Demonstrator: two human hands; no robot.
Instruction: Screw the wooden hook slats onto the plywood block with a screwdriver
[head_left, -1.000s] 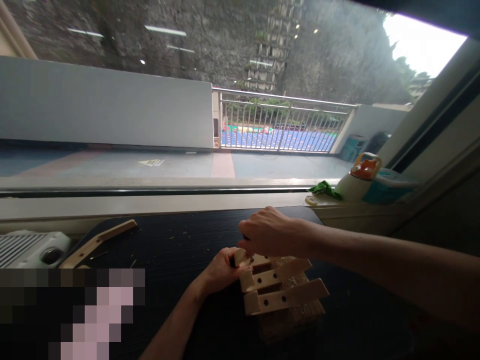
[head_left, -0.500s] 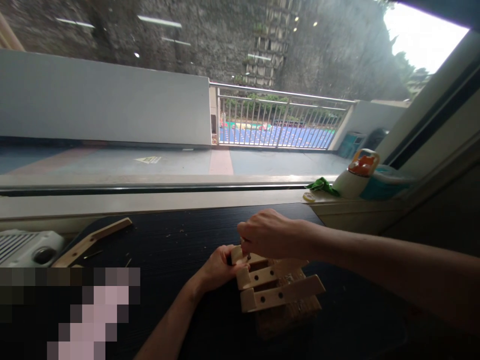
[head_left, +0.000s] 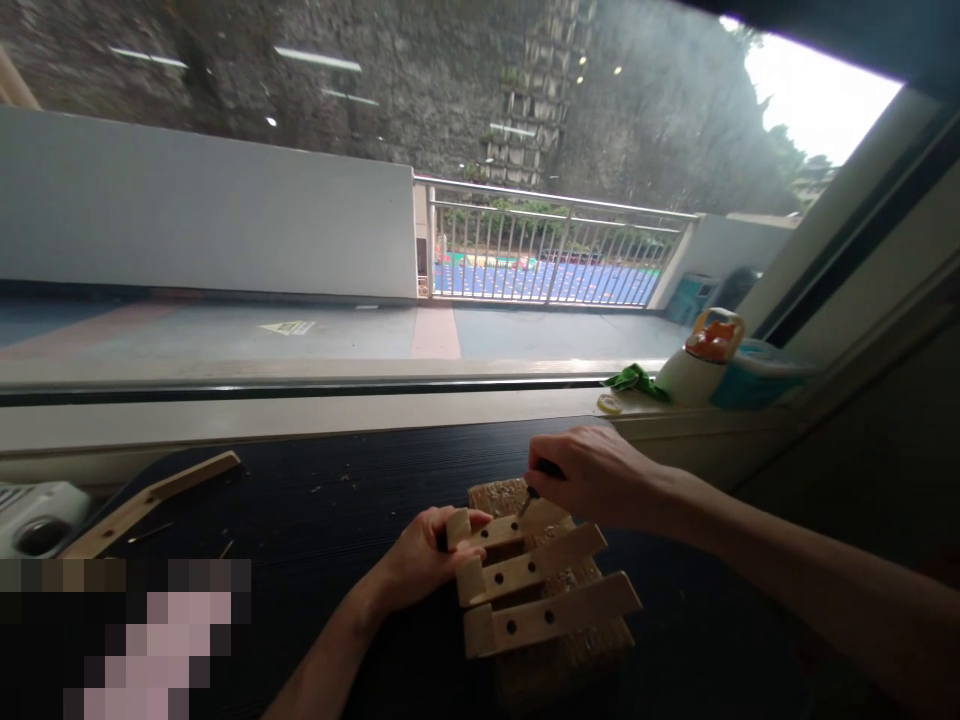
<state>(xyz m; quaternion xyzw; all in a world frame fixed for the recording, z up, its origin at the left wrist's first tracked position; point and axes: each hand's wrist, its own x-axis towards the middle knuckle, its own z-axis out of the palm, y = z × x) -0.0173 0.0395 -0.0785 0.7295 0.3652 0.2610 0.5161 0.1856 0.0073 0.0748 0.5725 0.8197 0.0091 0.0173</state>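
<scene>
A wooden assembly point(head_left: 536, 590) of three pale slats with dark holes lies on a chipboard block on the black table point(head_left: 322, 520). My left hand point(head_left: 420, 558) grips the left ends of the slats, fingers curled round them. My right hand point(head_left: 592, 475) is closed on a small dark-handled tool point(head_left: 534, 488), whose tip points down at the top slat near its far end.
A loose wooden strip point(head_left: 146, 500) lies at the table's far left beside a white device point(head_left: 34, 515). On the window sill at right stand a white and orange bottle point(head_left: 701, 355), a green cloth point(head_left: 634, 380) and a blue box. Wood crumbs dot the table.
My right hand has moved right along the top slat, uncovering the chipboard block's far end. The left hand keeps its grip on the slats. The view has shifted slightly.
</scene>
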